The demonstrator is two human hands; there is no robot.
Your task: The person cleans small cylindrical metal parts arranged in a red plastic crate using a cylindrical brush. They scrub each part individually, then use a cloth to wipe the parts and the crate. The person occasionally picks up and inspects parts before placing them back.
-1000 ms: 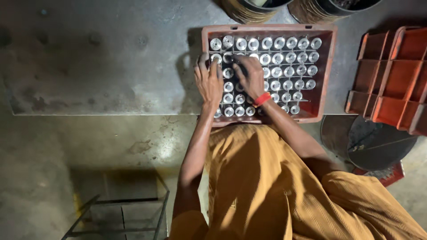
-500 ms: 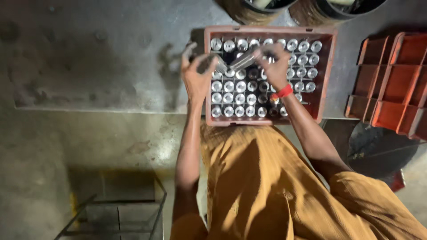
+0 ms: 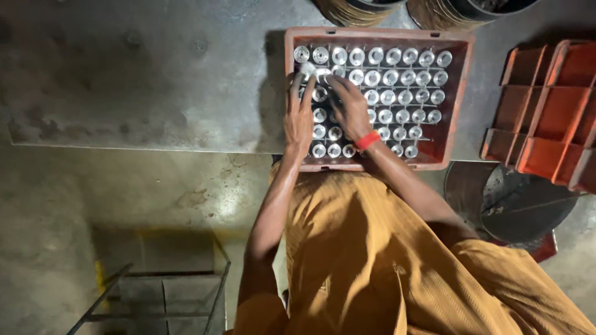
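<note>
A red plastic crate [image 3: 456, 93] sits on a grey metal table [image 3: 155, 80], filled with small shiny metal cylinders [image 3: 397, 80] standing upright in neat rows, their round ends facing up toward the camera. Each shows a bright ring with a darker centre. The crate is rectangular, and its long side runs left to right across the table edge nearest the person.

Both hands are down in the left part of the crate, side by side and nearly touching. The left hand [image 3: 299, 118] lies palm down with fingers stretched forward over the cylinders along the crate's left wall, fingertips at a cylinder in the second row. The right hand [image 3: 349, 107], with a red band [image 3: 367, 141] at the wrist, is also palm down, fingers bent and spread over the cylinders just right of the left hand. Whether either hand actually grips a cylinder cannot be told; the fingers hide what lies under them.

Beyond the right hand, well apart, stand stacked orange trays [image 3: 546, 111]. Below the left arm is a metal frame [image 3: 155, 291] on the floor.
</note>
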